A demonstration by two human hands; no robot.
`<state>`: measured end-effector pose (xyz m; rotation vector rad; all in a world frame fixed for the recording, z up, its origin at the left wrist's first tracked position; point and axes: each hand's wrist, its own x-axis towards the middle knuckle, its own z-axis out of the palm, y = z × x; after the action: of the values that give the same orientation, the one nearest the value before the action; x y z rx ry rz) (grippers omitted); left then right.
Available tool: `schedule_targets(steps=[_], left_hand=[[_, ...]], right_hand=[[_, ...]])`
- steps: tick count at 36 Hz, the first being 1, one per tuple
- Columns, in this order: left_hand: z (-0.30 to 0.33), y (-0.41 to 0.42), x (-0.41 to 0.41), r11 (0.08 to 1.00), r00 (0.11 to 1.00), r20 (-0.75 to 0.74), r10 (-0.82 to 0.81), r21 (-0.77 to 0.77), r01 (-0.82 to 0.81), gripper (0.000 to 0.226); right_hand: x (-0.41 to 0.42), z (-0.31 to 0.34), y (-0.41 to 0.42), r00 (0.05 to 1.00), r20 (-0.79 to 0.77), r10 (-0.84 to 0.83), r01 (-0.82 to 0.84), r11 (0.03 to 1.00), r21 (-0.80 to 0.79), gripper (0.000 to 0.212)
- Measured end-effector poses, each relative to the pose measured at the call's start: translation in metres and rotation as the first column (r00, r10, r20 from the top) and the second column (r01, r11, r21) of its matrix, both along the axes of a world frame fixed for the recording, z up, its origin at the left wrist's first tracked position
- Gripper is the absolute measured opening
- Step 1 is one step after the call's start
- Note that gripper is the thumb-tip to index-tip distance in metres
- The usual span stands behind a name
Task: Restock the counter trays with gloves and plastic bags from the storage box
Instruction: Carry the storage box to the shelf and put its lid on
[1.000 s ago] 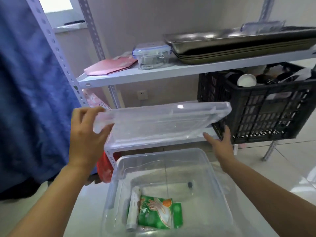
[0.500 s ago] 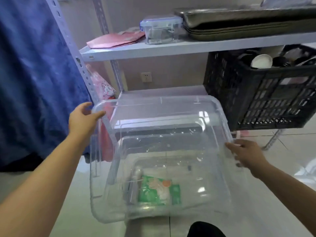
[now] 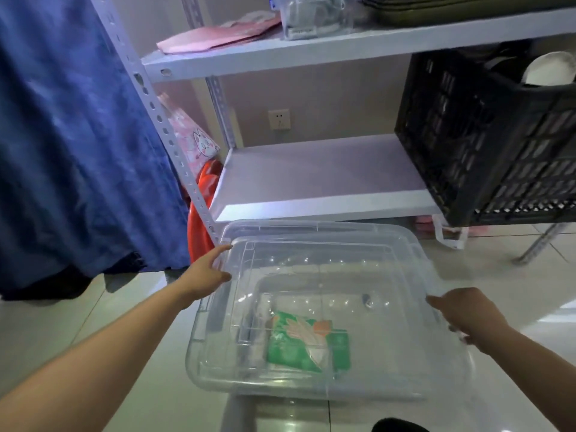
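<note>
A clear storage box (image 3: 209, 319) stands on the tiled floor in front of the rack. Through it I see a green packet of gloves (image 3: 307, 341) lying on the bottom, with a white roll of plastic bags (image 3: 258, 332) just to its left. The clear lid (image 3: 327, 244) lies flat over the box's top. My left hand (image 3: 208, 272) grips the lid's left edge, thumb on top. My right hand (image 3: 464, 313) holds its right edge.
A grey metal rack stands behind the box, its low shelf (image 3: 311, 176) bare on the left and holding a black crate (image 3: 486, 145) on the right. A blue cloth (image 3: 78, 135) hangs at left; a red bag (image 3: 202, 213) sits by the rack post.
The lid came down from in front of the low shelf and now covers the box. Both hands went down with it, still on its edges.
</note>
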<state>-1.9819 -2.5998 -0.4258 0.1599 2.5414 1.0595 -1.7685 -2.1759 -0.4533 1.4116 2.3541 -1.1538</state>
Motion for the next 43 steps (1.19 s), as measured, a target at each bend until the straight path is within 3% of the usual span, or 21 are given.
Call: schedule_targets(steps=[4, 6, 12, 16, 18, 20, 22, 27, 33, 43], left_hand=[[-0.024, 0.003, 0.007, 0.984, 0.998, -0.052, -0.043, -0.174, 0.033, 0.061], [-0.034, 0.003, 0.010, 0.969, 0.993, -0.064, -0.102, -0.234, 0.084, 0.060], [-0.037, -0.004, 0.001, 0.979, 0.997, 0.046, -0.070, -0.189, 0.077, 0.059], [-0.038, -0.008, -0.001, 0.999, 0.988, 0.151, -0.032, -0.002, 0.033, 0.065], [-0.038, -0.013, -0.001, 0.995, 0.966, 0.250, 0.065, 0.054, -0.081, 0.079], [-0.040, -0.022, -0.001, 0.975, 0.912, 0.367, 0.186, 0.050, -0.219, 0.091], [-0.043, -0.033, 0.000, 0.951, 0.834, 0.501, 0.232, 0.061, -0.302, 0.095], [-0.042, -0.049, 0.000, 0.940, 0.769, 0.604, 0.208, 0.095, -0.328, 0.079], [-0.036, -0.045, -0.001, 0.936, 0.782, 0.566, 0.259, 0.053, -0.347, 0.053], [-0.019, -0.023, -0.001, 0.958, 0.875, 0.391, 0.285, -0.107, -0.265, 0.051]], right_hand=[[0.006, -0.016, -0.009, 0.998, -0.001, 0.061, -0.060, 0.989, 0.139, 0.038], [0.009, -0.019, -0.014, 0.998, -0.022, 0.062, -0.057, 0.981, 0.183, 0.049], [-0.001, -0.014, -0.018, 0.991, 0.012, 0.133, -0.132, 0.959, 0.250, 0.058], [-0.012, -0.003, -0.042, 0.920, 0.095, 0.381, -0.381, 0.809, 0.447, 0.079], [-0.022, 0.004, -0.063, 0.827, 0.081, 0.556, -0.512, 0.686, 0.517, 0.090], [-0.034, 0.006, -0.087, 0.696, 0.125, 0.707, -0.664, 0.568, 0.486, 0.101], [-0.047, 0.006, -0.111, 0.603, 0.159, 0.782, -0.771, 0.520, 0.367, 0.113], [-0.071, 0.005, -0.148, 0.492, 0.293, 0.820, -0.871, 0.469, 0.148, 0.123], [-0.082, 0.006, -0.159, 0.476, 0.350, 0.807, -0.874, 0.478, 0.087, 0.125], [-0.079, 0.003, -0.160, 0.491, 0.345, 0.800, -0.867, 0.487, 0.105, 0.125]])
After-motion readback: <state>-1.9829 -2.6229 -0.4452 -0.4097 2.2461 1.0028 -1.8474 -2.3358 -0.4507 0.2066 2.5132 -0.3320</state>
